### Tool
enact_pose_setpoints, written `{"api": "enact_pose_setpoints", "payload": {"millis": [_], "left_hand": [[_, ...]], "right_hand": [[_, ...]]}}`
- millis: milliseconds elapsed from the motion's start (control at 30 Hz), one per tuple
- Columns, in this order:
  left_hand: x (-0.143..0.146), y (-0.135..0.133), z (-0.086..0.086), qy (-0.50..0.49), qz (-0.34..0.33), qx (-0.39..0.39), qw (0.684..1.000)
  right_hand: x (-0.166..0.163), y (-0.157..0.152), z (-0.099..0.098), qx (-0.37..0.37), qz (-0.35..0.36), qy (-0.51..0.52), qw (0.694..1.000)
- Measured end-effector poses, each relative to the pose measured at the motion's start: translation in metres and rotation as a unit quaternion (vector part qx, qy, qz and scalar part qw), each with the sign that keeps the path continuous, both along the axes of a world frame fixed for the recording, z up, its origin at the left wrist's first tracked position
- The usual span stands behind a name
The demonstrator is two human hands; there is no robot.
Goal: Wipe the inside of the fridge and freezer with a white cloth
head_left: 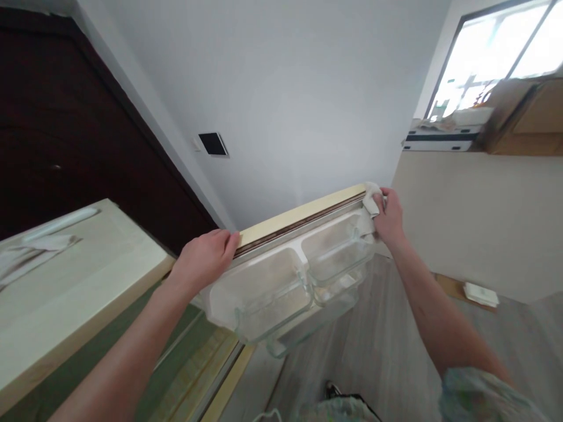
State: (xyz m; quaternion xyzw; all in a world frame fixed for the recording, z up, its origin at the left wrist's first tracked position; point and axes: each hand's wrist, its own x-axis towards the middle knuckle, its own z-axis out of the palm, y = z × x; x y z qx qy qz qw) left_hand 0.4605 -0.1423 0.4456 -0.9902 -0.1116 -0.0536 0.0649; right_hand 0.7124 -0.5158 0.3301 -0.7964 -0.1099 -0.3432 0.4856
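Observation:
An open fridge door (303, 211) stands in front of me, its inner side with clear door bins (268, 287) facing me. My left hand (206, 255) is closed over the near left end of its top edge, thumb along the rim. At the far right corner my right hand (389, 214) is closed on a white cloth (372, 202), which it presses against the door's edge. Part of the cloth hangs down beside the upper bin.
On the fridge top (97, 246) to the left lie another cloth (39, 252) and a white stick-like object (61, 223). A dark door (57, 129) is behind it. Cardboard boxes (528, 117) sit by the window. A white box (481, 293) rests on the floor.

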Motion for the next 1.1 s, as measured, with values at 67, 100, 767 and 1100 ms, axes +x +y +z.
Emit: {"api": "enact_pose_setpoints", "payload": {"millis": [67,100,767,1100], "left_hand": [[0.002,0.0,0.0,0.006,0.006,-0.002,1.0],[0.002,0.001,0.0,0.008,0.01,-0.003,1.0],[0.004,0.0,-0.004,0.007,0.029,0.041,0.999],[0.002,-0.002,-0.002,-0.017,0.009,0.025,1.0]], "right_hand": [[0.009,-0.003,-0.022,0.021,0.043,0.04,0.998],[0.013,-0.005,-0.036,0.023,0.072,0.057,0.996],[-0.04,-0.051,-0.1,0.157,-0.038,0.253,0.954],[-0.072,0.071,0.023,-0.163,0.067,-0.02,0.984]]}}
